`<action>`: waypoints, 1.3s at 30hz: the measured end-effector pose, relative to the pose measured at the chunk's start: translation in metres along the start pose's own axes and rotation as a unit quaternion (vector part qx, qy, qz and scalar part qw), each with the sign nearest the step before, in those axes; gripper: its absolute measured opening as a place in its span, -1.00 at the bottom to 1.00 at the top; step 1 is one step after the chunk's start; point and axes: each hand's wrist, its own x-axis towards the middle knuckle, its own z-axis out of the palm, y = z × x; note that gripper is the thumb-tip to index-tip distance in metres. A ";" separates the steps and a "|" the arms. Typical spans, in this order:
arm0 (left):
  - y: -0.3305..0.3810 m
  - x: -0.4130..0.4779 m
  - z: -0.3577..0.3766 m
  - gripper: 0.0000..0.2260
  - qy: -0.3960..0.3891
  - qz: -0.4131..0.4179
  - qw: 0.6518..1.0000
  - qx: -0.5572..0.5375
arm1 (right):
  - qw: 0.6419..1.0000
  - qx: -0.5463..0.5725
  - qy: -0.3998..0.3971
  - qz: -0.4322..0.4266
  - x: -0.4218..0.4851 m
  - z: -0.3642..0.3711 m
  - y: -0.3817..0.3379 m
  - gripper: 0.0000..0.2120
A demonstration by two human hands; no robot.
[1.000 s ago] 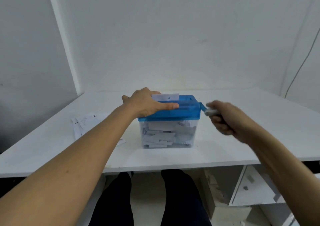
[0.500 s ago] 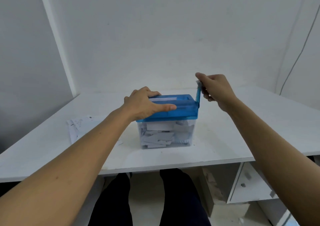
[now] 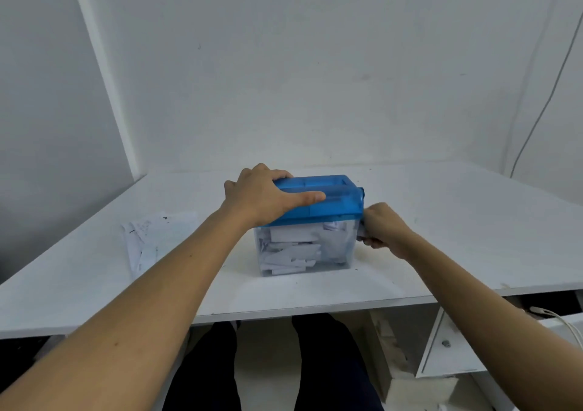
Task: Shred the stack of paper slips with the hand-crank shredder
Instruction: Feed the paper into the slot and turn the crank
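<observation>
In the head view, your left hand (image 3: 265, 196) clamps the blue top of the shredder (image 3: 328, 204), thumb along the front and fingers over the far edge, likely to stop it skidding while your right hand (image 3: 383, 230), curled round the crank handle (image 3: 362, 231), sits low at its right side. The paper slips (image 3: 151, 237) lie left of it on the table (image 3: 473, 221); their print is unreadable, and no brand shows.
</observation>
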 end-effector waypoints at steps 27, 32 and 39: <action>-0.002 0.005 -0.005 -0.05 -0.037 0.014 0.998 -0.054 | 0.999 -0.033 0.039 -0.019 0.053 -0.029 -0.054 -0.73; -0.001 0.006 -0.006 -0.04 -0.045 -0.001 0.997 -0.060 | 0.995 -0.001 0.084 -0.050 0.058 -0.029 -0.064 -0.75; -0.011 0.005 -0.028 -0.37 -0.018 -0.031 0.957 -0.286 | 0.982 -0.017 0.066 -0.177 0.034 -0.016 -0.115 -0.87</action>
